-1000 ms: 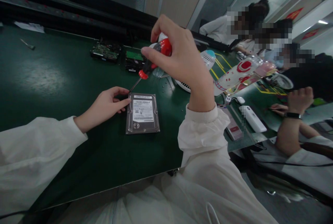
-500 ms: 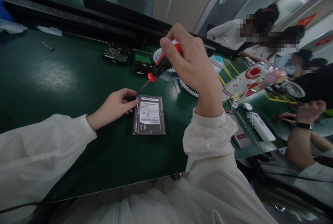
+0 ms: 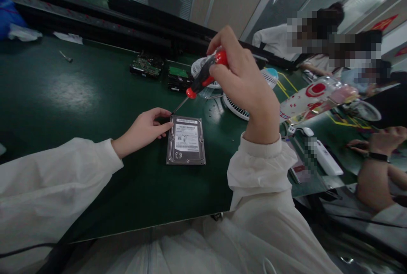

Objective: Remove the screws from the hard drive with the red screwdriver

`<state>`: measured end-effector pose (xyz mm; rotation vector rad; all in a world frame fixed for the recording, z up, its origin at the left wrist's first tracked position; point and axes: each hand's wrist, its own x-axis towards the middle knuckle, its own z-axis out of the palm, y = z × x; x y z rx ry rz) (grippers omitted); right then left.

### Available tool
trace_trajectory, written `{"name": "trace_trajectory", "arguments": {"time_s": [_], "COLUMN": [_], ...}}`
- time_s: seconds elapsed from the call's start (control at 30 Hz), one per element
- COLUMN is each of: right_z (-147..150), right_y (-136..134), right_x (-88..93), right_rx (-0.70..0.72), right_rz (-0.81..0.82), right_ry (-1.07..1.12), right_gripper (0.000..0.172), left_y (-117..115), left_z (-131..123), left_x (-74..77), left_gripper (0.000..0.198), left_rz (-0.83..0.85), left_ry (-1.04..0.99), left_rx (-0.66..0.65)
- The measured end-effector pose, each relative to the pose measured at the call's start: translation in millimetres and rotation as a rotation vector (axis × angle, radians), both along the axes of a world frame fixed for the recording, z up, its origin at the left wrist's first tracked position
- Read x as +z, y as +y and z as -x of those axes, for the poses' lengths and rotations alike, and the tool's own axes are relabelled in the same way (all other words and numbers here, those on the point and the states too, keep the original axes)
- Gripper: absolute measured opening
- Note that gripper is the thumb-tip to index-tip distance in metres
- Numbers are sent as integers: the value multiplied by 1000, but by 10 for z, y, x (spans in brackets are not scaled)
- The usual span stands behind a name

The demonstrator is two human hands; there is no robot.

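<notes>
A silver hard drive (image 3: 186, 140) with a white label lies flat on the green table (image 3: 140, 197). Its left edge, near the upper corner, is between the thumb and fingers of my left hand (image 3: 146, 130). Above and to the right, my right hand (image 3: 244, 79) is wrapped round a red and black screwdriver (image 3: 201, 78). The thin shaft slants down to the drive's upper left corner, where the tip meets it close to my left fingertips. Whether a screw sits under the tip is too small to tell.
Two circuit-board drives (image 3: 147, 65) (image 3: 179, 79) lie behind. White fans (image 3: 237, 106), small screws and a red-patterned bottle (image 3: 313, 96) stand to the right. Another person's hand (image 3: 386, 140) rests at the far right, near a white case (image 3: 327, 157).
The whole view has shifted slightly, moving things to the right. My right fingers have changed their hold on the screwdriver handle, showing more of it. My left hand keeps its place on the drive.
</notes>
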<state>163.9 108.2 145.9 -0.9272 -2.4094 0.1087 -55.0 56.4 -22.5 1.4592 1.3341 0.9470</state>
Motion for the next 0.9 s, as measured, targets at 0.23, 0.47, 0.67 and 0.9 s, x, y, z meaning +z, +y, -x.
{"name": "trace_trajectory", "arguments": {"time_s": [0.23, 0.47, 0.67, 0.9], "right_z": [-2, -32, 4, -12], "right_y": [41, 5, -34, -14], "right_x": [-8, 22, 26, 10], "right_rx": [-87, 24, 26, -16], "right_rz": [-30, -24, -29, -29], "right_ry": [-17, -9, -2, -16], "right_gripper": [42, 3, 15, 14], "left_y": [-2, -13, -3, -7], "left_z": [-7, -12, -8, -12], "left_x": [9, 33, 7, 5], "left_gripper": [49, 49, 48, 49], "left_rz": [3, 3, 3, 16], "left_ry": [10, 20, -8, -30], "left_rx": [7, 5, 4, 5]}}
